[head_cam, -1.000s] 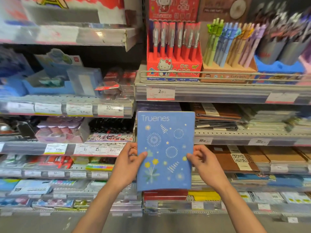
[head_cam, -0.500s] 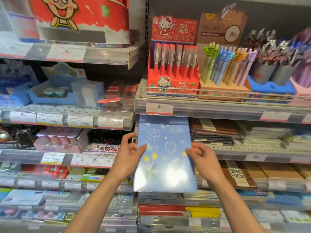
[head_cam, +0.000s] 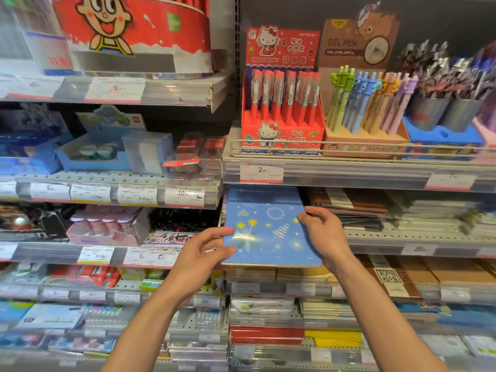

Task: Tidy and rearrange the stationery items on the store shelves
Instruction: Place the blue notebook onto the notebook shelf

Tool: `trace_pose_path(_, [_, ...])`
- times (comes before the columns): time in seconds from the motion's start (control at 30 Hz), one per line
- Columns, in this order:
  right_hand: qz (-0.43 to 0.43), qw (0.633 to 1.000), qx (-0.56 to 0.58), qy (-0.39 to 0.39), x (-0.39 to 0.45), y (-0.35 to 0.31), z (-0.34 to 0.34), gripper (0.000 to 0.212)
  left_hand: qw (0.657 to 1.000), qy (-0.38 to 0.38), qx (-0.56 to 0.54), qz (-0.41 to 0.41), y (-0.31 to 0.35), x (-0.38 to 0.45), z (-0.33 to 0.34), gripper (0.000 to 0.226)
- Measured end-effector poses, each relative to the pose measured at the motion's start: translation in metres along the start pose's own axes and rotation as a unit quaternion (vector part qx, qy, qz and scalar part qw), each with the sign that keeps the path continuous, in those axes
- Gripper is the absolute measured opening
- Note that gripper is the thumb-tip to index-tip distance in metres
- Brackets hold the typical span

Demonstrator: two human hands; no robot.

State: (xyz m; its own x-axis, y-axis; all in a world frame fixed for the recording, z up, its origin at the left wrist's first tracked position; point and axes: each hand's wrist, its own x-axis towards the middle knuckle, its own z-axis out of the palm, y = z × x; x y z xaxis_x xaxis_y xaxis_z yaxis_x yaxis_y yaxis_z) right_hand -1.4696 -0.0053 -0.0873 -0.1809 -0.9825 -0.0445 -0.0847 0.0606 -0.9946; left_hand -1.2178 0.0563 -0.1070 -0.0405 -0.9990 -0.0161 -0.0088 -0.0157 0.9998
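At the centre of the frame a flat blue notebook with a firework and flower print (head_cam: 268, 232) lies half pushed into the shelf slot under the red cartoon-cat pen display box (head_cam: 281, 108). The left hand (head_cam: 204, 259) pinches its lower left corner; the right hand (head_cam: 322, 234) grasps its right edge. The near end overhangs the shelf lip, so I reckon it could tip out if let go now, or snag on the dark brown notebooks (head_cam: 346, 208) just beside it.
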Motion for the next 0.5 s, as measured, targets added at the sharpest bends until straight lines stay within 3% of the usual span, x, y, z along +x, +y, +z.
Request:
trace_pose_path(0.1, [0.017, 0.998, -0.039, -0.045, -0.008, 0.001, -0.005, 0.047, 0.998, 0.046, -0.041, -0.006, -0.003, 0.005, 0.003, 0.028])
trace_pose_path(0.23, [0.044, 0.994, -0.007, -0.1, -0.024, 0.005, -0.017, 0.045, 0.994, 0.086, -0.066, 0.007, -0.001, 0.015, 0.012, 0.029])
trace_pose_path(0.37, [0.016, 0.998, -0.015, -0.054, -0.017, 0.004, -0.01, 0.045, 0.986, 0.131, -0.106, -0.003, 0.002, 0.031, 0.022, 0.031])
trace_pose_path(0.5, [-0.02, 0.999, -0.042, -0.022, -0.004, 0.002, 0.003, 0.05, 0.989, 0.123, -0.085, 0.015, -0.003, 0.032, 0.025, 0.047])
